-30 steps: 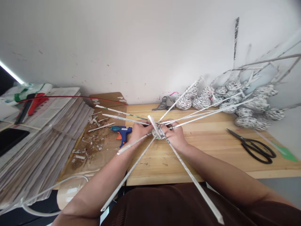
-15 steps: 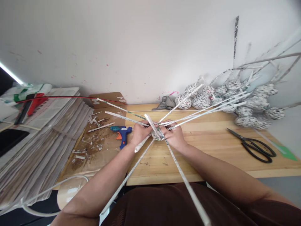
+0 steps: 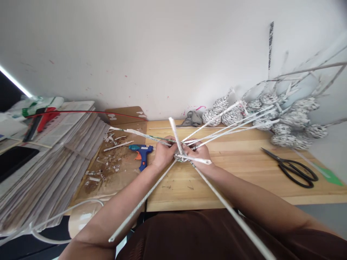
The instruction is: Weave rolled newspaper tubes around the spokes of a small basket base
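Observation:
A small woven paper piece is held between my two hands above the wooden table, with several long rolled paper strips fanning out from it. My left hand is closed on its left side. On its right side my right hand is closed, fingers bent around the strips. One short strip stands up from the middle, and another crosses over my right hand. Two long strips hang toward my body. My fingertips are partly hidden behind the strips.
A blue glue gun lies left of my hands, beside paper scraps on cardboard. Stacked newspapers fill the left. Black scissors lie right. Woven paper pieces and a grey cloth line the wall.
The strip that pointed down-left over my left hand now points right across my right hand. The short middle strip stands more upright. Both hands stay on the woven piece.

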### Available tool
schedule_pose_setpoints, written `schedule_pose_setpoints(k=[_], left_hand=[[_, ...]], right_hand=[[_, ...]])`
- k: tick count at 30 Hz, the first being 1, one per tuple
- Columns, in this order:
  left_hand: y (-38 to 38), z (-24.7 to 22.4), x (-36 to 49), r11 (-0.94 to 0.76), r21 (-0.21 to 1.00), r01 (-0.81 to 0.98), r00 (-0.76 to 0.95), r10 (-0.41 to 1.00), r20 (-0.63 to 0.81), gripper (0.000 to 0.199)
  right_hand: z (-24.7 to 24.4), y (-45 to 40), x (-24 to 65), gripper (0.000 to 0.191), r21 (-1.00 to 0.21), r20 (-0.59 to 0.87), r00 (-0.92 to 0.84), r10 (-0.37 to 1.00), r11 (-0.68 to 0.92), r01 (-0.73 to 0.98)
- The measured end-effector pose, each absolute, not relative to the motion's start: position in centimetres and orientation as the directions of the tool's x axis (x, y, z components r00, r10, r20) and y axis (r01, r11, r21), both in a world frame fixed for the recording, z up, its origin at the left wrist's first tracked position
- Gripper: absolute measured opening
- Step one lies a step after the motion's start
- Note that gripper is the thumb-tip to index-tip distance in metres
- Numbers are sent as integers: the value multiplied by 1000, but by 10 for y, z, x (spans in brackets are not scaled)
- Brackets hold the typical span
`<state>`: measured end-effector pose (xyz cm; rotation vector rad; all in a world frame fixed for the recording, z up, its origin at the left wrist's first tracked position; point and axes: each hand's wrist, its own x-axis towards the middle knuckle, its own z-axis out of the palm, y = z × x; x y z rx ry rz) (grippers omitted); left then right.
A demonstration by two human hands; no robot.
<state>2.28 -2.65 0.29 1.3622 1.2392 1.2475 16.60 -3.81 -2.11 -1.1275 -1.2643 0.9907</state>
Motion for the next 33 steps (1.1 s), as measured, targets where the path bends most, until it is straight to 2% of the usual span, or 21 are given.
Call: schedule_pose_setpoints(k=[3, 8, 14, 20, 27, 33], left_hand=[[-25, 1, 21, -119, 986, 112, -23, 992, 123, 19], [-18, -9, 16, -137, 987, 83, 11, 991, 137, 20], [-14, -14, 18, -96, 995, -4, 34, 995, 96, 26], [-19, -7, 20, -157, 987, 22, -23, 987, 157, 23], [-18, -8, 20, -109, 992, -69, 16, 994, 110, 26], [-18, -11, 24, -65, 989, -130, -10, 998, 64, 28]], right_hand=[[-15, -40, 165, 19, -989, 147, 37, 988, 148, -16], [0, -40, 169, 13, -993, 106, 16, 994, 105, 46], [-10, -31, 178, 19, -975, 166, -4, 986, 164, 150], [-8, -30, 178, 27, -973, 190, 76, 979, 177, 146], [-13, -33, 180, 17, -933, 314, 19, 949, 304, 192], [-17, -32, 179, 16, -927, 329, -4, 944, 323, 192]])
